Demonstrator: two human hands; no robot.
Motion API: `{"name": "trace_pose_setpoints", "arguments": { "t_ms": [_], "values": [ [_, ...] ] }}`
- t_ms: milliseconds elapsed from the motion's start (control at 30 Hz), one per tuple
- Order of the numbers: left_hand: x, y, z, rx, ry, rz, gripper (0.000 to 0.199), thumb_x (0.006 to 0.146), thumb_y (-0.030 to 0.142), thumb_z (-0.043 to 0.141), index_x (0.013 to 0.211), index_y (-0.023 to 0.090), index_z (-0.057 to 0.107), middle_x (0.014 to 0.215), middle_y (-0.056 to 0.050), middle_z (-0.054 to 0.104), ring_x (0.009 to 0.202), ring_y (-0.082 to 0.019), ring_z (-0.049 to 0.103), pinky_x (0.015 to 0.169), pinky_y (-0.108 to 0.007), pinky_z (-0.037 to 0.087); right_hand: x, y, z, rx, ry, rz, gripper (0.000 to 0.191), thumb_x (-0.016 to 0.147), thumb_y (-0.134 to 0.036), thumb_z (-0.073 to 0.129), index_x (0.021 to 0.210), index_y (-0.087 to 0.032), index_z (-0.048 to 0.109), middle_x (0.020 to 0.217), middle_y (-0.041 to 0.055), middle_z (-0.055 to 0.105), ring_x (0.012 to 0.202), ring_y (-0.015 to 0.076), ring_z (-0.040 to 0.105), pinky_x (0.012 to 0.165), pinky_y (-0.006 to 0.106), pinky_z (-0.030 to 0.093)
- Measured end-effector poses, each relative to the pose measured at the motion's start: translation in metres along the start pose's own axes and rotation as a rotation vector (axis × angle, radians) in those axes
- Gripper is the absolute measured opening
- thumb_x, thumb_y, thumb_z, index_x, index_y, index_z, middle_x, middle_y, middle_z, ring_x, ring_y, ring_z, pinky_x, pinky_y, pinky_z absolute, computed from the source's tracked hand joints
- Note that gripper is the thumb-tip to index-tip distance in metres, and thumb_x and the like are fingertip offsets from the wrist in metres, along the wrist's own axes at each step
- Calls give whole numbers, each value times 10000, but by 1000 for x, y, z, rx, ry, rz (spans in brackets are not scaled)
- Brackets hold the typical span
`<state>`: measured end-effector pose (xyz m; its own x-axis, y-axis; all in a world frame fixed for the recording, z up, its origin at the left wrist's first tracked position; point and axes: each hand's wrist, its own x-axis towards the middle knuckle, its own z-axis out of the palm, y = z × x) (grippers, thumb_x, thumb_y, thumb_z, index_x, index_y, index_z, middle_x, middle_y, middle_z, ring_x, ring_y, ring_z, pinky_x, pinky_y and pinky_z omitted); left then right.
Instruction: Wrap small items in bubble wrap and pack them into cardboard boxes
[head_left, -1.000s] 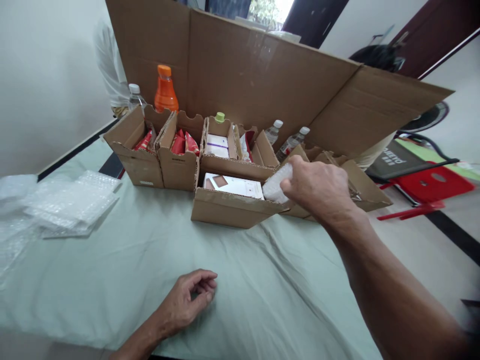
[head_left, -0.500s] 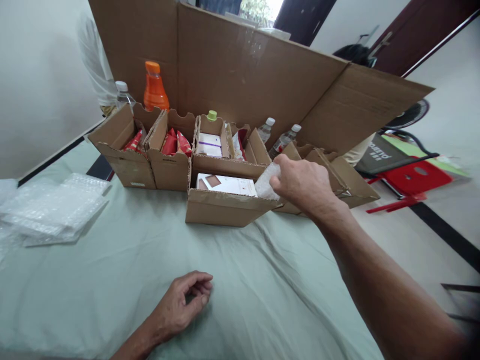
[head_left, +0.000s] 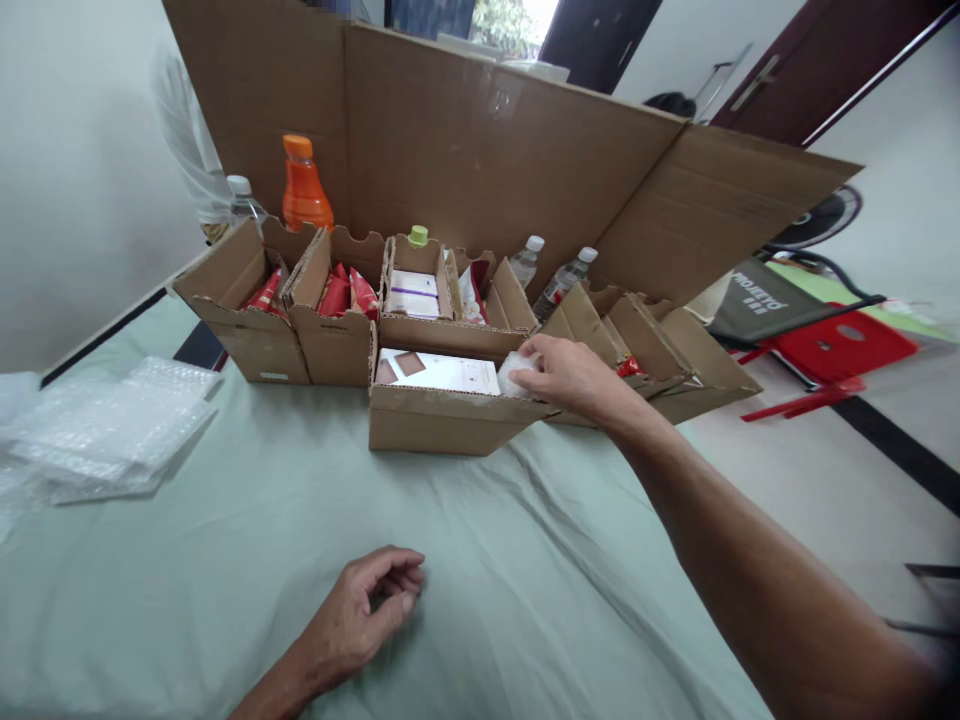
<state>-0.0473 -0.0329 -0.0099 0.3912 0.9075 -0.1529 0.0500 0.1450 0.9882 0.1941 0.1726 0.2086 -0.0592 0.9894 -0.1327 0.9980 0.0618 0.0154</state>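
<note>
My right hand (head_left: 568,372) reaches over the right end of the front cardboard box (head_left: 427,425). Its fingers close on a bubble-wrapped bundle (head_left: 516,374), which sits low in the box; what is inside the wrap cannot be made out. Just left of the bundle lies a white carton (head_left: 442,372) with brown squares printed on it. My left hand (head_left: 367,607) rests on the pale green sheet (head_left: 480,580), loosely curled, fingers apart from the thumb and holding nothing.
Behind stand several cardboard bins (head_left: 337,350) with red packets (head_left: 346,290) and a white box (head_left: 414,293). An orange bottle (head_left: 306,190) and clear bottles (head_left: 564,282) rise before a tall cardboard panel (head_left: 480,150). Bubble wrap sheets (head_left: 112,425) lie left; a red stool (head_left: 840,345) stands right.
My right hand has moved down and a little left, lowering the bubble-wrapped bundle further into the front box beside the white carton. My left hand stays where it was.
</note>
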Motion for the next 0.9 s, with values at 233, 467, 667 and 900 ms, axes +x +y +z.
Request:
{"name": "trace_pose_setpoints", "arguments": {
  "t_ms": [233, 467, 667, 900],
  "values": [
    [1, 2, 0, 2, 16, -1, 389, 895, 415, 651, 1193, 176, 722, 1047, -120, 766, 942, -219, 722, 860, -345, 604, 4, -3, 2, -21, -66, -1, 384, 891, -293, 580, 1231, -161, 703, 1202, 139, 768, 1093, 279, 713, 791, 304, 478],
    [2, 2, 0, 11, 19, -19, 384, 896, 425, 657, 1186, 184, 729, 1049, -123, 771, 930, -219, 725, 855, -347, 610, 11, -24, 1, -171, -102, 13, 410, 893, -299, 560, 1225, -126, 724, 1220, 192, 756, 1118, 313, 711, 813, 343, 504],
    [1, -3, 0, 13, 30, -6, 410, 906, 456, 651, 1190, 171, 727, 1047, -128, 766, 938, -224, 726, 863, -353, 607, 12, -17, -3, -152, -172, -38, 373, 884, -273, 579, 1194, -176, 762, 1230, 159, 760, 1106, 301, 714, 816, 342, 513],
    [-1, 5, 2, 71, 23, -17, 412, 913, 477, 640, 1175, 171, 725, 1050, -128, 778, 927, -229, 738, 840, -346, 614, 5, -23, -9, -133, -148, -29, 361, 881, -270, 602, 1176, -138, 763, 1191, 183, 764, 1084, 306, 714, 800, 339, 504]
  ]
}}
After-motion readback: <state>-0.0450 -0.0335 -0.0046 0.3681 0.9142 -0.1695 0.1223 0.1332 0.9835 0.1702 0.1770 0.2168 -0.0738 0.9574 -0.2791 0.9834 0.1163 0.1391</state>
